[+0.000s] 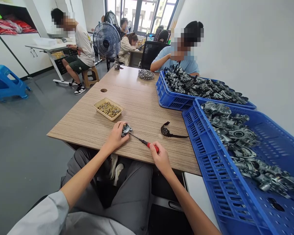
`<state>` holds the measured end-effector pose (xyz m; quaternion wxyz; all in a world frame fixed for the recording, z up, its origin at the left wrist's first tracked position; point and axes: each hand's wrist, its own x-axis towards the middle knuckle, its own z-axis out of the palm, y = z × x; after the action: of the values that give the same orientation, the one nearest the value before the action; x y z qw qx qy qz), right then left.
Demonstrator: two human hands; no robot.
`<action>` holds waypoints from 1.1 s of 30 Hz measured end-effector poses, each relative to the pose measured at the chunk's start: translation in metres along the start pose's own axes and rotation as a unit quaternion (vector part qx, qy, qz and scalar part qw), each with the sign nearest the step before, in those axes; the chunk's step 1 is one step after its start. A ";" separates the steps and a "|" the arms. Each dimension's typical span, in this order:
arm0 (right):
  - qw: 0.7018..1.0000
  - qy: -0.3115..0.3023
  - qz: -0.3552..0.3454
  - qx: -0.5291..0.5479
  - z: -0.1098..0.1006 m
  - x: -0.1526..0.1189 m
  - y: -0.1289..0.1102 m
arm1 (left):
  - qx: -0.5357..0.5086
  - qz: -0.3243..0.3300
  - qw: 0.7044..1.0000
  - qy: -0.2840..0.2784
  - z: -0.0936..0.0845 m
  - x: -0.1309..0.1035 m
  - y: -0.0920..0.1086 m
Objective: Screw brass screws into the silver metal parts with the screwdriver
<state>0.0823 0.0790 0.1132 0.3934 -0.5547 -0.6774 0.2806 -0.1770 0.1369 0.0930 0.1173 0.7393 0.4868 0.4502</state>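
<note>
**Gripped at near edge of wooden table (142, 94): metal part (127, 130) in left hand (117, 136), screwdriver (145, 142) in right hand (160, 156)**

Found closed over the left side of the metal part with the left hand, just inside the table's near edge. Found closed around the screwdriver's red handle with the right hand. Observed dark shaft slanting up and left, with tip at the metal part. Cannot tell whether seated in a screw or merely touching.

Noted beyond the left hand, well inside the edge: cream tray (103, 114), holding a pile of loose brass- and silver-coloured screws (109, 109). Noted between the screwdriver and the near blue crate (207, 160): black wristwatch (165, 131), lying with strap spread.

Recorded in the near blue crate: grey castings (240, 133), covering only some of the base. Recorded behind it: far blue crate (173, 100), heaped with similar pieces. Sighted farther along the table: round container (146, 77) of small metal pieces. Sighted across, seated: person in a light-blue shirt (181, 62), with one hand raised.
</note>
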 end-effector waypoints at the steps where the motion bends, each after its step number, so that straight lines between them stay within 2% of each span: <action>1: 1.000 0.004 0.001 0.003 0.000 0.000 0.002 | -0.005 -0.005 1.000 0.007 0.000 0.000 0.000; 6: 1.000 0.018 0.003 0.020 -0.001 -0.002 0.010 | -0.023 -0.029 0.998 0.040 0.000 0.003 -0.001; 33: 0.999 0.035 0.006 0.023 0.000 -0.005 0.004 | 0.006 -0.020 0.999 0.040 0.001 0.001 0.001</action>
<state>0.0851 0.0750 0.1086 0.4280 -0.5587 -0.6535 0.2787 -0.1755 0.1372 0.0936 0.1029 0.7115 0.5085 0.4739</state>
